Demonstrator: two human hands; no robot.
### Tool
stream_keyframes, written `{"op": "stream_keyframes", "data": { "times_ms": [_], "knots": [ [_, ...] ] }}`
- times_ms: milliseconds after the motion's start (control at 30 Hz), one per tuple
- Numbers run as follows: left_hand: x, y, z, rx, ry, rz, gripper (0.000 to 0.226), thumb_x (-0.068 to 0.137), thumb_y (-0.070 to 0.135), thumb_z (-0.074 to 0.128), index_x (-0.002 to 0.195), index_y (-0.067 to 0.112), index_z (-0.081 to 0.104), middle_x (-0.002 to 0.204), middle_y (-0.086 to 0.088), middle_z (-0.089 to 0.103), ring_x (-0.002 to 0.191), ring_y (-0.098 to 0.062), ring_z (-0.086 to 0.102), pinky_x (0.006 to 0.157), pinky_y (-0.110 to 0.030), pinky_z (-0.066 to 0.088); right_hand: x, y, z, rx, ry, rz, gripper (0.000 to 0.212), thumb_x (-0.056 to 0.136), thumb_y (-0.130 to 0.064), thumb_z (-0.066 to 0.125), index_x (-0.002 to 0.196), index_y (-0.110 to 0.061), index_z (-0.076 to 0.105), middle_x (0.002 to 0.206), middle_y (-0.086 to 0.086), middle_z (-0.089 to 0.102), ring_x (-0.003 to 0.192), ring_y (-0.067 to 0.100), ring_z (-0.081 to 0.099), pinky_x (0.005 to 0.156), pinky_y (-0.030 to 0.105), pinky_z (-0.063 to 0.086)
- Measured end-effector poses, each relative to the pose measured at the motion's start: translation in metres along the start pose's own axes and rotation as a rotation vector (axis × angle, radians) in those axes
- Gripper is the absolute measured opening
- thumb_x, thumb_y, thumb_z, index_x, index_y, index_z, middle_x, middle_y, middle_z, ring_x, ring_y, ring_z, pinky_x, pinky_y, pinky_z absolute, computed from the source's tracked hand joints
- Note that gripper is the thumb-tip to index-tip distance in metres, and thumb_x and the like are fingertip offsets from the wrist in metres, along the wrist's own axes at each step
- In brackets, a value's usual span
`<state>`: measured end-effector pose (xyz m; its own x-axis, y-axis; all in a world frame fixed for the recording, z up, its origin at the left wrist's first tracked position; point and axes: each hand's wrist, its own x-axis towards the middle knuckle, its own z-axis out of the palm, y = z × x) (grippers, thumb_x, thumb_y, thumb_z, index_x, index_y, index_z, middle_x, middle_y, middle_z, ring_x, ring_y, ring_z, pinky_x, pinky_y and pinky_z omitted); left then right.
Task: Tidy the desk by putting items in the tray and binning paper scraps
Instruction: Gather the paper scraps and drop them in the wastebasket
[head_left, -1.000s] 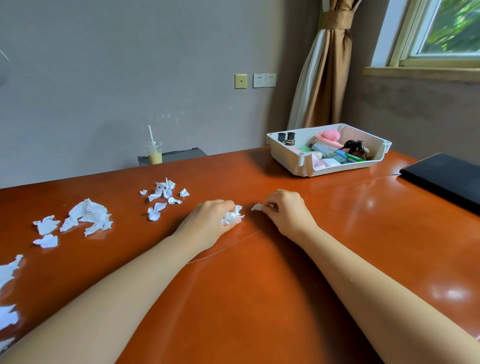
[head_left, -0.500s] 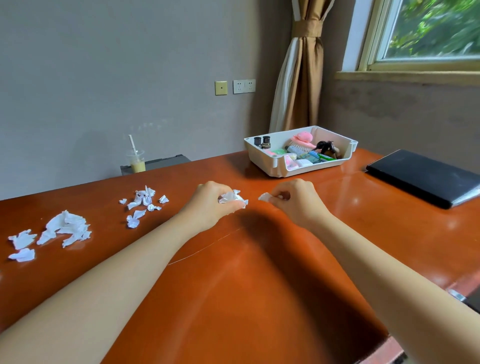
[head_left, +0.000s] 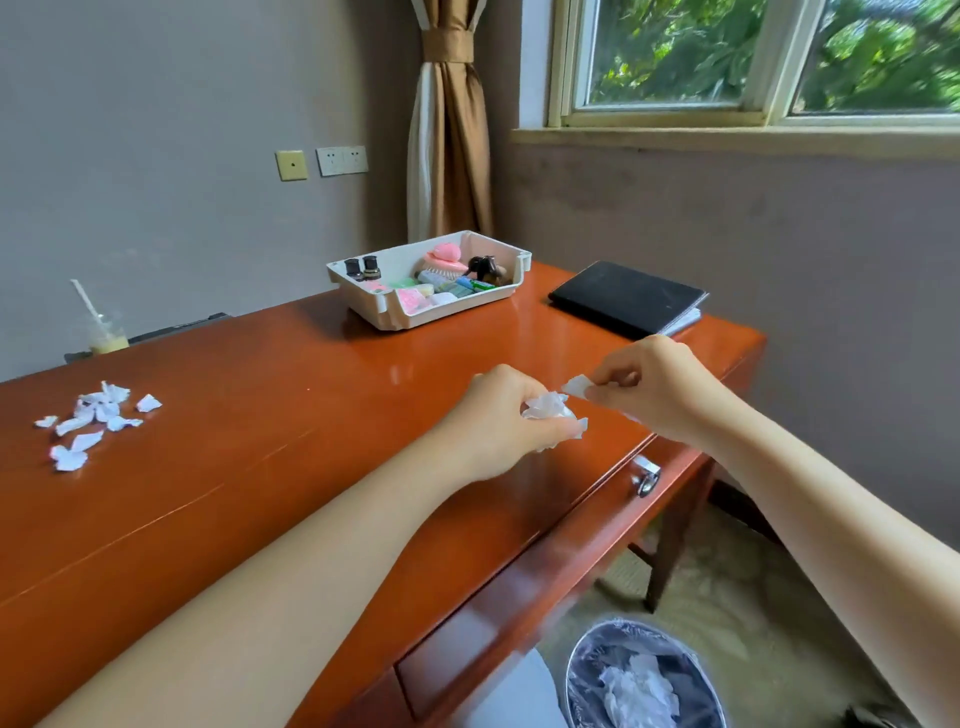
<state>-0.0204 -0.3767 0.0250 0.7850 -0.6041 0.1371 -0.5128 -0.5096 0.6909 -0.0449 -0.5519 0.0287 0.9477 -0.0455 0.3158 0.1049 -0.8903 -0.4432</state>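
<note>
My left hand (head_left: 506, 421) is closed around a crumpled wad of white paper scraps (head_left: 550, 408), held above the desk's front right part. Just beside it, my right hand (head_left: 657, 387) pinches one small white paper scrap (head_left: 576, 386) between thumb and fingers. More torn paper scraps (head_left: 96, 415) lie scattered on the orange-brown desk (head_left: 291, 441) at the left. The white tray (head_left: 387, 301) at the back holds a pink brush, small dark bottles and other items. A lined bin (head_left: 641, 680) with white paper in it stands on the floor below the desk edge.
A black notebook (head_left: 626, 299) lies on the desk's right end. A plastic cup with a straw (head_left: 104, 332) stands behind the desk at the left. A drawer with a metal knob (head_left: 645, 475) faces me. Wall, curtain and window are behind.
Both hands lifted off the desk and moved right toward the desk's front edge, still holding the scraps. The view turned right and down, bringing the bin and drawer into sight.
</note>
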Motion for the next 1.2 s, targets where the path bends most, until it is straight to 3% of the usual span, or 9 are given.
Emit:
{"op": "stream_keyframes", "data": {
  "times_ms": [67,200,367,733,833,900,967,1100,1200],
  "knots": [
    [0.004,0.011,0.027,-0.033,-0.032,0.020,0.037,0.083,0.033,0.068,0.053,0.014,0.057,0.058,0.002,0.057,0.072,-0.017,0.061,0.078,-0.036,0.050,-0.020,0.020,-0.010,-0.011,0.012,0.057,0.014,0.085,-0.017,0.067,0.092,-0.007,0.074,0.074,-0.004,0.063,0.061,0.004,0.054,0.054,0.005,0.042],
    [0.011,0.024,0.077,-0.101,-0.112,0.042,0.042,0.083,0.032,0.069,0.058,0.000,0.060,0.059,-0.009,0.058,0.062,-0.013,0.049,0.061,-0.026,0.039,-0.058,0.057,-0.019,-0.010,-0.004,0.164,0.012,0.085,-0.019,0.067,0.088,-0.011,0.075,0.078,-0.003,0.068,0.060,0.001,0.053,0.051,0.006,0.040],
    [0.019,0.024,0.139,-0.149,-0.191,0.013,0.052,0.082,0.029,0.071,0.041,0.019,0.039,0.040,0.010,0.040,0.044,-0.005,0.037,0.053,-0.024,0.030,-0.096,0.103,-0.006,0.007,-0.039,0.309,0.013,0.084,-0.019,0.067,0.081,-0.009,0.074,0.060,-0.013,0.056,0.052,0.002,0.048,0.048,0.007,0.038],
    [0.029,-0.041,0.262,-0.049,-0.402,-0.277,0.036,0.085,0.029,0.067,0.063,0.008,0.048,0.062,-0.003,0.043,0.054,-0.016,0.033,0.047,-0.026,0.020,-0.148,0.201,0.101,0.073,-0.266,0.615,0.016,0.082,-0.014,0.064,0.081,-0.001,0.073,0.075,0.013,0.069,0.061,0.013,0.050,0.054,0.023,0.037],
    [0.037,-0.060,0.286,0.016,-0.419,-0.353,0.036,0.087,0.033,0.064,0.071,0.003,0.054,0.091,-0.015,0.051,0.070,-0.024,0.047,0.048,-0.026,0.021,-0.154,0.224,0.141,0.091,-0.348,0.683,0.023,0.081,-0.012,0.064,0.063,0.002,0.065,0.067,0.020,0.061,0.065,0.018,0.045,0.056,0.027,0.035],
    [0.044,-0.073,0.303,0.065,-0.439,-0.385,0.038,0.087,0.032,0.064,0.063,0.010,0.044,0.090,-0.014,0.047,0.072,-0.030,0.053,0.051,-0.027,0.027,-0.156,0.236,0.164,0.083,-0.398,0.730,0.034,0.080,-0.010,0.061,0.047,-0.007,0.052,0.052,0.007,0.045,0.066,0.020,0.040,0.052,0.026,0.032],
    [0.050,-0.087,0.321,0.126,-0.486,-0.411,0.043,0.088,0.030,0.062,0.061,0.016,0.032,0.083,-0.006,0.041,0.070,-0.031,0.047,0.059,-0.028,0.032,-0.157,0.247,0.186,0.083,-0.443,0.776,0.028,0.080,-0.008,0.059,0.053,-0.002,0.055,0.054,0.004,0.044,0.067,0.020,0.041,0.052,0.026,0.032],
    [0.054,-0.109,0.351,0.182,-0.542,-0.459,0.046,0.090,0.027,0.060,0.060,0.014,0.028,0.066,-0.001,0.033,0.056,-0.020,0.030,0.046,-0.028,0.018,-0.162,0.264,0.217,0.114,-0.501,0.852,0.016,0.079,-0.007,0.057,0.075,0.005,0.068,0.069,0.014,0.057,0.070,0.020,0.048,0.061,0.026,0.039],
    [0.056,-0.119,0.366,0.192,-0.586,-0.480,0.031,0.092,0.027,0.058,0.070,0.009,0.046,0.077,-0.008,0.048,0.064,-0.023,0.040,0.049,-0.027,0.024,-0.164,0.271,0.233,0.125,-0.524,0.883,0.017,0.079,-0.004,0.056,0.084,0.005,0.070,0.081,0.018,0.066,0.073,0.020,0.050,0.066,0.030,0.044]
  ]
}}
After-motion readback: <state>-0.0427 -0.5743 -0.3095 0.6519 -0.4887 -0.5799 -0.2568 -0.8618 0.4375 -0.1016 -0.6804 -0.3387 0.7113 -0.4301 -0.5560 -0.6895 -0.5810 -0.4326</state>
